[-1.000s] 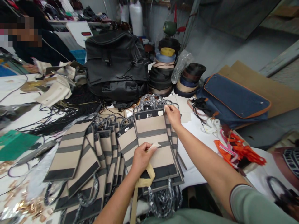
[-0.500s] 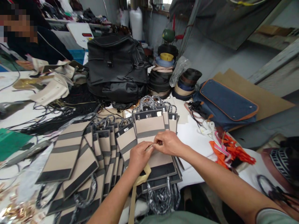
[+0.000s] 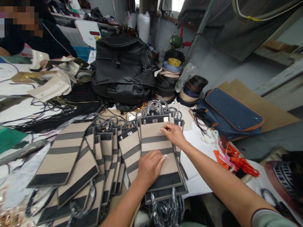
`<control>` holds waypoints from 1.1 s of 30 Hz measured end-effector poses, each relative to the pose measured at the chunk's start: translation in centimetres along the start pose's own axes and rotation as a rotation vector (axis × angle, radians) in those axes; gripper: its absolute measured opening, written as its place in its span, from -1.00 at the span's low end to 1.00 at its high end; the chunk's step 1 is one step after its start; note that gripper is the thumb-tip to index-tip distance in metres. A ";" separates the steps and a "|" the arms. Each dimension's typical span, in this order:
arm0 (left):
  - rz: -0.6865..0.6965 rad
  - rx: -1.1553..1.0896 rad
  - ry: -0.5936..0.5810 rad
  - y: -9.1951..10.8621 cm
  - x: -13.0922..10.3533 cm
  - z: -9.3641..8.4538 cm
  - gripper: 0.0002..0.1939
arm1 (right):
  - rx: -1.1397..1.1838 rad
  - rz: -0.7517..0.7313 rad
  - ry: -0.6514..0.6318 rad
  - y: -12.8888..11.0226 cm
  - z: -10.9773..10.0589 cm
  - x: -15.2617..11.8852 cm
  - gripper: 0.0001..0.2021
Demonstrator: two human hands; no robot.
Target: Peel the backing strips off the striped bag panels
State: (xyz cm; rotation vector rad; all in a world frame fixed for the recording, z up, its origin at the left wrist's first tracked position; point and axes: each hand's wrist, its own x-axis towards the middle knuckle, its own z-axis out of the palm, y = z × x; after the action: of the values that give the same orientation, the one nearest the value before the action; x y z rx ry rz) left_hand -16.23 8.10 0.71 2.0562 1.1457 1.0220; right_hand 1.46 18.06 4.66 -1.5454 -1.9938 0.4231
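A beige panel with grey and black bands lies on top of a pile in front of me, a small pale patch on its black top band. Over the panel's lower half is my left hand, closed, a tiny white piece at its thumb and fingertip. My right hand hovers at the panel's upper right, fingers bent together; whatever they hold is too small to make out. Plastic-wrapped handles stick out below the pile. More striped panels fan out to the left.
A black backpack stands behind the panels, with strap rolls beside it. A blue bag and orange straps lie on the right. Metal pieces are at the lower left. Another person is at the upper left.
My hands have separated: the right moved up toward the panel's top, the left down slightly onto its lower half. The yellowish tape near my left wrist is no longer visible. The view has shifted slightly.
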 end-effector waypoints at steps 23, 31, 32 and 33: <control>-0.630 -0.385 0.155 -1.1 0.1 0.6 -0.55 | 0.269 0.053 0.174 0.2 1.0 3.3 -0.70; -0.682 -0.511 0.256 -0.4 0.5 -0.9 -0.47 | 0.960 0.338 -0.509 -3.6 0.0 -4.5 -0.63; -0.677 -0.512 0.252 -0.4 0.5 -0.8 -0.47 | 0.966 0.344 -0.491 -3.7 0.0 -4.5 -0.65; -0.664 -0.514 0.246 -0.3 0.4 -0.8 -0.49 | 0.955 0.337 -0.466 -3.7 -0.1 -4.5 -0.66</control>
State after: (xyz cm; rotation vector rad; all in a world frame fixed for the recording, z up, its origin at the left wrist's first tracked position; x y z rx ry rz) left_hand -16.91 8.68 1.04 1.0601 1.3754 1.0856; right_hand -0.58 12.73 5.71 -1.1718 -1.4028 1.7034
